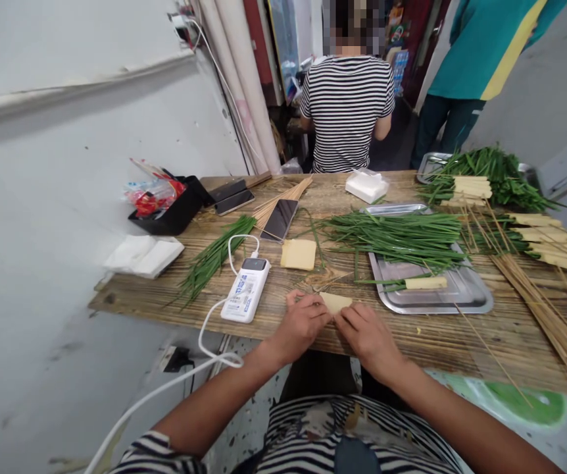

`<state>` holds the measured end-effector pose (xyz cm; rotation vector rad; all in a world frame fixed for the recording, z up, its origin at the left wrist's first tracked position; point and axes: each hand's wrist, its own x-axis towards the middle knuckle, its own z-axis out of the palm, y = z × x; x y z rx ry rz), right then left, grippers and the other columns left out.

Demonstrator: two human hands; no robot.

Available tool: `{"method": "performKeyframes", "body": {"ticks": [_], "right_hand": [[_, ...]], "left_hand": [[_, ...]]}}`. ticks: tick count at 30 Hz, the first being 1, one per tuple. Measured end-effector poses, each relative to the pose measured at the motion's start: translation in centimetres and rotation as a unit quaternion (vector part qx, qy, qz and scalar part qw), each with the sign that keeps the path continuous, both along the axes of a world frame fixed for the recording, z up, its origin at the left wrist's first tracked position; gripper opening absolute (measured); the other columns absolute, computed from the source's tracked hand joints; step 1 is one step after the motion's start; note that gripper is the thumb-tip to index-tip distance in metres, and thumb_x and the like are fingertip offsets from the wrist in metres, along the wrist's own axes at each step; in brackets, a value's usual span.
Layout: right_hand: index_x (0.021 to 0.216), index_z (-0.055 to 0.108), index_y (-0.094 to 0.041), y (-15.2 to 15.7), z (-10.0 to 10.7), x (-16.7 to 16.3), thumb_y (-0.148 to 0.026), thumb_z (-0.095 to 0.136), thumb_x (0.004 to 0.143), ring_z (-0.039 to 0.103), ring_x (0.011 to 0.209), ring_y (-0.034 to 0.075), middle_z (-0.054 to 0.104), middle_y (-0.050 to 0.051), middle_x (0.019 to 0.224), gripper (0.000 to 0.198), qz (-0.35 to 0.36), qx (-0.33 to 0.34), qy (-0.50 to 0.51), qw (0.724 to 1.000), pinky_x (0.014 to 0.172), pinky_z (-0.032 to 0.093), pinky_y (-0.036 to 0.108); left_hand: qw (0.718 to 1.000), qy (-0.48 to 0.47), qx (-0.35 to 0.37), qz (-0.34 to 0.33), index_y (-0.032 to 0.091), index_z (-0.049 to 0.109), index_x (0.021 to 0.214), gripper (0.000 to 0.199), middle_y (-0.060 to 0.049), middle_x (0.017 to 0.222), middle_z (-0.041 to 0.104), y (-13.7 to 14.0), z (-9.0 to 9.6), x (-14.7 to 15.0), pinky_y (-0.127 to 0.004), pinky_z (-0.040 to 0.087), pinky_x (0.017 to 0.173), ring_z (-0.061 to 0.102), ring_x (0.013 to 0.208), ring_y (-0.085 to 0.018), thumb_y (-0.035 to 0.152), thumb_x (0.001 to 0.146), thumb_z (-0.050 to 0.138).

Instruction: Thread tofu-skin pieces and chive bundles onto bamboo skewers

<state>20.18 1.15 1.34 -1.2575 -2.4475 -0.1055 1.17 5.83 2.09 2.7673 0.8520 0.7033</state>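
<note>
Near the table's front edge, my left hand (306, 322) and my right hand (369, 332) pinch a pale yellow tofu sheet (337, 302) between them. The fingers of both hands are closed on its near edge and partly cover it. Just beyond lies a stack of square tofu sheets (298, 255). To the right, a metal tray (436, 304) bears long green chives (396, 237) and one tofu roll (425, 283) with chives sticking out of its left end.
A white power bank (246, 289) with a cable, a phone (279, 219) and more chives (217, 257) lie left. Bamboo skewers (542, 316) and finished-looking skewered rolls (554, 243) are at right. A black box (175, 204) stands far left. Two people stand beyond the table.
</note>
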Motion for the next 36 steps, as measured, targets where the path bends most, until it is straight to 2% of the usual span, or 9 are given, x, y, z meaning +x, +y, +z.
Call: {"method": "performKeyframes", "body": {"ticks": [6,11,17,24,27,31,36], "right_hand": [[0.086,0.063,-0.016,1.1,0.5,0.2,-0.018,0.051,0.091,0.042,0.077,0.017,0.055,0.004,0.078,0.013,0.002,-0.035,0.011,0.999,0.066,0.033,0.030],[0.075,0.062,-0.017,2.0,0.8,0.5,-0.018,0.048,0.092,0.042,0.074,0.016,0.053,0.003,0.074,0.022,0.029,-0.061,0.037,0.997,0.064,0.033,0.028],[0.071,0.062,-0.016,2.4,0.6,0.7,-0.017,0.045,0.093,0.042,0.071,0.015,0.053,0.003,0.070,0.028,0.049,-0.070,0.085,0.993,0.060,0.032,0.027],[0.066,0.062,-0.016,2.9,-0.1,0.7,-0.019,0.044,0.094,0.041,0.069,0.014,0.051,0.003,0.068,0.033,0.057,-0.103,0.120,0.986,0.059,0.030,0.026],[0.065,0.062,-0.016,3.0,-0.1,0.7,-0.019,0.045,0.093,0.041,0.068,0.014,0.052,0.003,0.067,0.033,0.056,-0.112,0.134,0.983,0.059,0.030,0.026],[0.065,0.063,-0.017,2.9,0.0,0.7,-0.020,0.045,0.093,0.042,0.068,0.014,0.052,0.003,0.067,0.033,0.049,-0.110,0.150,0.981,0.059,0.029,0.027],[0.063,0.061,-0.018,2.6,-0.1,0.5,-0.022,0.048,0.092,0.040,0.070,0.014,0.051,0.003,0.069,0.032,0.019,-0.094,0.138,0.986,0.059,0.027,0.027]], "left_hand": [[0.999,0.003,-0.030,0.039,0.025,0.066,0.091,0.019,0.000,0.087,0.069,-0.2,0.9,0.2,-0.041,0.019,0.091,0.051,0.098,-0.017,0.019,0.093,0.047],[0.997,-0.016,-0.040,0.056,0.027,0.070,0.084,0.016,0.001,0.082,0.067,0.2,0.9,0.2,-0.040,0.021,0.088,0.052,0.093,-0.018,0.023,0.088,0.055],[0.997,-0.016,-0.061,0.048,0.029,0.072,0.086,0.015,0.001,0.081,0.066,0.7,0.5,-0.1,-0.038,0.024,0.085,0.052,0.091,-0.017,0.026,0.088,0.057],[0.999,0.011,0.030,0.043,0.025,0.068,0.093,0.014,-0.001,0.086,0.064,0.1,0.0,-0.3,-0.036,0.026,0.088,0.052,0.095,-0.016,0.032,0.089,0.057],[0.997,0.022,0.050,0.046,0.023,0.066,0.092,0.016,0.000,0.087,0.064,-0.2,-0.3,-0.1,-0.035,0.025,0.089,0.051,0.096,-0.016,0.031,0.092,0.052],[0.994,0.038,0.096,0.022,0.020,0.061,0.101,0.021,-0.003,0.093,0.064,-0.7,-0.4,-0.1,-0.037,0.025,0.088,0.050,0.102,-0.018,0.023,0.096,0.041],[0.993,0.069,0.097,0.021,0.018,0.059,0.103,0.024,-0.005,0.092,0.064,-1.1,-0.2,-0.1,-0.038,0.027,0.086,0.050,0.100,-0.020,0.017,0.096,0.036]]}}
